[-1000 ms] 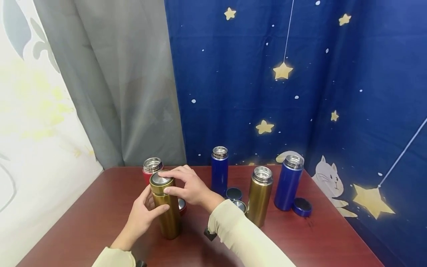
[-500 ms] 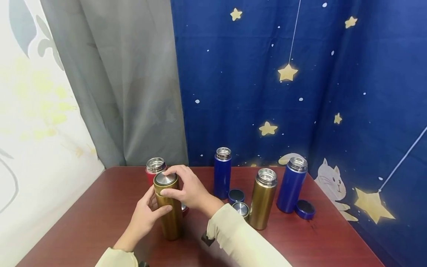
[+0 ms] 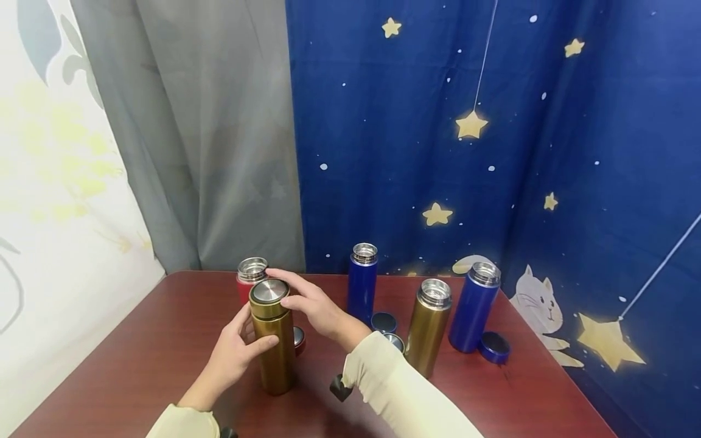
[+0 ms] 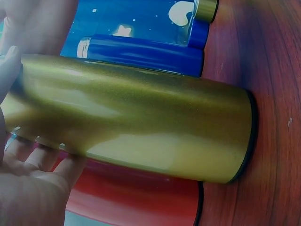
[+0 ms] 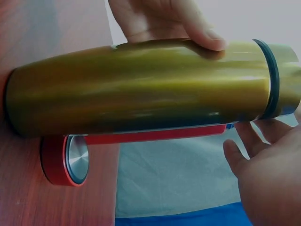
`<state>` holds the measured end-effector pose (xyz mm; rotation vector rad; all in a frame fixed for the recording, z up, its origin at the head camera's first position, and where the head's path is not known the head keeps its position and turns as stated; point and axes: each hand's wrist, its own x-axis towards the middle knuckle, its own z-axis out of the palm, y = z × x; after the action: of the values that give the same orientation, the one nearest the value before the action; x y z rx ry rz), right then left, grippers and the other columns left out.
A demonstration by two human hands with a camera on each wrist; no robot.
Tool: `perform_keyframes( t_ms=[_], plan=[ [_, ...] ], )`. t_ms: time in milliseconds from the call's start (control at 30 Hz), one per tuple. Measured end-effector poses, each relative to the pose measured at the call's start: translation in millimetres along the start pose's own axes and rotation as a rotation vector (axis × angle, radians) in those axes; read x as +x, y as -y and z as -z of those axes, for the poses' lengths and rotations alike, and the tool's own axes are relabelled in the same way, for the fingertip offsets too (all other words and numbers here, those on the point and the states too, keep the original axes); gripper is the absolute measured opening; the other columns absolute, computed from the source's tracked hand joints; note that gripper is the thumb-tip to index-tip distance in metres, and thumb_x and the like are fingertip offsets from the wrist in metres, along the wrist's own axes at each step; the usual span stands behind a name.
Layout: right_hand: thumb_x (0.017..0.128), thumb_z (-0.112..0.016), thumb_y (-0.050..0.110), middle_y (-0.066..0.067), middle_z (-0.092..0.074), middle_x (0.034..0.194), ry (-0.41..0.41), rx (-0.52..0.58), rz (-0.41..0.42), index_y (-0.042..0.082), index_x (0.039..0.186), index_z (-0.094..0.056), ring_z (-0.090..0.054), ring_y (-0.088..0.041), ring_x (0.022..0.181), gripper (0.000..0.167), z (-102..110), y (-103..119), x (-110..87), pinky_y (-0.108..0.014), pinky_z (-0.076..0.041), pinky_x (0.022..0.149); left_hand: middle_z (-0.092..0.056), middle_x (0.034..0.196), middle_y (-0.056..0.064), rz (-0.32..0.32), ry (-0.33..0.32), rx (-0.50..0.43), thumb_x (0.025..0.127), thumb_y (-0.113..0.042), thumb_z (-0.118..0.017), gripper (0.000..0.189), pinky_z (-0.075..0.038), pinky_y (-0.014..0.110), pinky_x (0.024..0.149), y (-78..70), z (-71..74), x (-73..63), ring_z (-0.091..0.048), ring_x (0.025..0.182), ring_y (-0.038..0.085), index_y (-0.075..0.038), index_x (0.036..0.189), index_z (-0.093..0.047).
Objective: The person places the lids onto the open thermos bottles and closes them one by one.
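Note:
A gold thermos bottle (image 3: pixel 278 359) stands upright at the table's front left, its gold lid (image 3: pixel 269 309) with a silver top seated on it. My left hand (image 3: pixel 231 356) grips the bottle's body, thumb across the front and fingers round the far side. At the lid's right edge is my right hand (image 3: pixel 317 309), index finger stretched out behind the lid and thumb tip at its side. In the right wrist view, the right hand's fingers (image 5: pixel 244 141) lie loosely beside the lid. Behind stands a red thermos (image 3: pixel 244 288) without a lid, partly hidden; its red lid (image 5: pixel 61 160) lies nearby.
To the right stand a lidless gold thermos (image 3: pixel 429 331) and two lidless blue ones, one at the back (image 3: pixel 362 289) and one farther right (image 3: pixel 473 310). Blue lids (image 3: pixel 383 322) and a gold lid (image 3: pixel 395 342) lie among them. A star-patterned curtain (image 3: pixel 383 152) hangs behind the table.
The right hand's thumb and index finger have loosened from over the lid and slid to its right and far side. The left hand keeps its hold on the bottle. The head view shifts slightly.

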<state>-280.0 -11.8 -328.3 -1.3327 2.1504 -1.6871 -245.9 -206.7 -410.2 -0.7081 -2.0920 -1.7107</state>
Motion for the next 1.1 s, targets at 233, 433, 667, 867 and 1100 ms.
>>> perform_keyframes(
  t_ms=[233, 433, 667, 867, 1100],
  plan=[
    [0.082, -0.041, 0.004, -0.009, -0.045, 0.146, -0.096, -0.018, 0.048, 0.007, 0.148, -0.038, -0.046, -0.014, 0.128, 0.067, 1, 0, -6.6, -0.030, -0.043, 0.100, -0.056, 0.129, 0.024, 0.001, 0.006, 0.011, 0.083, 0.005, -0.072, 0.078, -0.052, 0.023, 0.086, -2.2, -0.3, 6.7, -0.062, 0.107, 0.009, -0.003, 0.150, -0.031],
    [0.084, -0.043, 0.010, -0.008, -0.055, 0.137, -0.164, -0.096, 0.059, 0.016, 0.148, -0.040, -0.048, -0.014, 0.128, 0.064, -1, -4, -16.7, -0.035, -0.042, 0.102, -0.058, 0.126, 0.025, 0.036, -0.009, 0.042, 0.084, 0.003, -0.072, 0.076, -0.052, 0.022, 0.084, -3.2, 0.7, 1.1, -0.064, 0.104, 0.009, -0.001, 0.148, -0.032],
    [0.087, -0.047, 0.013, -0.012, -0.063, 0.122, -0.264, -0.154, 0.111, 0.014, 0.143, -0.045, -0.053, -0.022, 0.121, 0.056, -3, -8, -24.8, -0.040, -0.044, 0.099, -0.062, 0.124, 0.014, 0.046, -0.028, 0.018, 0.081, 0.006, -0.073, 0.077, -0.053, 0.023, 0.083, -1.5, 2.1, -4.2, -0.065, 0.102, 0.010, 0.000, 0.147, -0.035],
    [0.090, -0.050, 0.010, -0.013, -0.053, 0.137, -0.175, -0.185, 0.096, 0.014, 0.147, -0.040, -0.046, -0.022, 0.128, 0.058, -4, 1, -15.9, -0.036, -0.037, 0.106, -0.064, 0.120, -0.011, 0.022, -0.013, -0.008, 0.080, 0.009, -0.073, 0.078, -0.054, 0.024, 0.083, 1.7, 6.5, -4.8, -0.066, 0.102, 0.011, 0.002, 0.147, -0.034],
    [0.086, -0.047, -0.002, -0.025, -0.040, 0.146, -0.052, -0.045, 0.040, -0.002, 0.148, -0.031, -0.046, -0.024, 0.129, 0.064, -6, 39, -12.9, -0.027, -0.037, 0.104, -0.063, 0.120, -0.013, 0.018, -0.003, -0.024, 0.079, 0.010, -0.073, 0.079, -0.054, 0.025, 0.082, -0.1, 1.8, -0.5, -0.066, 0.101, 0.011, 0.003, 0.147, -0.033]
  ],
)
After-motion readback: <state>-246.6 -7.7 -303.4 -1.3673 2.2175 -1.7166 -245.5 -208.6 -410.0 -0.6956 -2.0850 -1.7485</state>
